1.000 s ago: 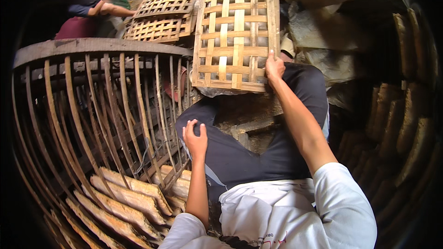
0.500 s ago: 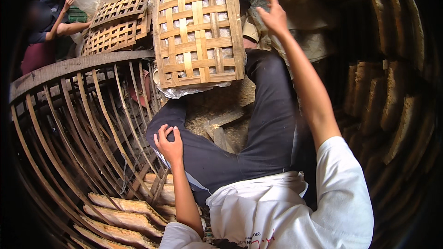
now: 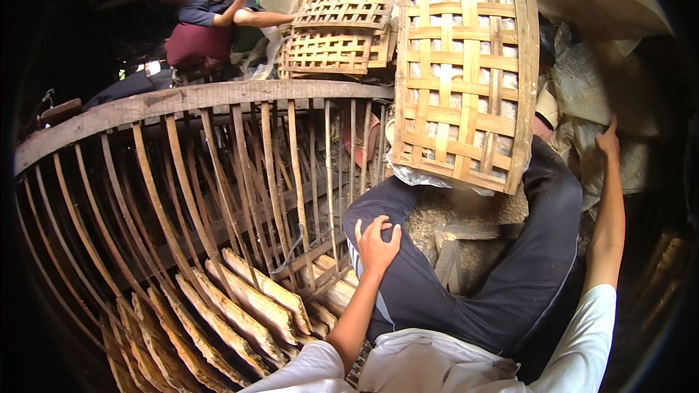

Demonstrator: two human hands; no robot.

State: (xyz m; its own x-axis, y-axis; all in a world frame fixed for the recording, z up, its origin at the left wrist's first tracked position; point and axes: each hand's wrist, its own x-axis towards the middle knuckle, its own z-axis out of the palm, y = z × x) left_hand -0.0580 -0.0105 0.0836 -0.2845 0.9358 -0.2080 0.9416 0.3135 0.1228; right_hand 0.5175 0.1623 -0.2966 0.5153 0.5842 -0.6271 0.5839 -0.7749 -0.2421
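A woven bamboo lattice tray (image 3: 466, 73) in a wooden frame lies in front of me, just beyond my knees. Pale material and clear plastic show through its slats and along its near edge. My left hand (image 3: 377, 246) rests on my left knee, its fingers spread and holding nothing. At the right, my right hand (image 3: 609, 144) reaches forward beside crumpled plastic sheeting (image 3: 579, 94). One of its fingers points forward; the others are hidden, so whether they grip the sheeting does not show.
A slatted wooden rack (image 3: 211, 92) curves along my left, with several rough-edged pale slabs (image 3: 244, 309) standing low in it. More lattice trays (image 3: 338, 18) are stacked at the back. A seated person (image 3: 218, 0) is beyond the rack. Wooden pieces (image 3: 473, 233) lie between my legs.
My view has turned left, so the tray sits further right in it. My right hand has gone from raised near the tray's far side to lower beside the plastic sheeting. My left hand stays on the knee.
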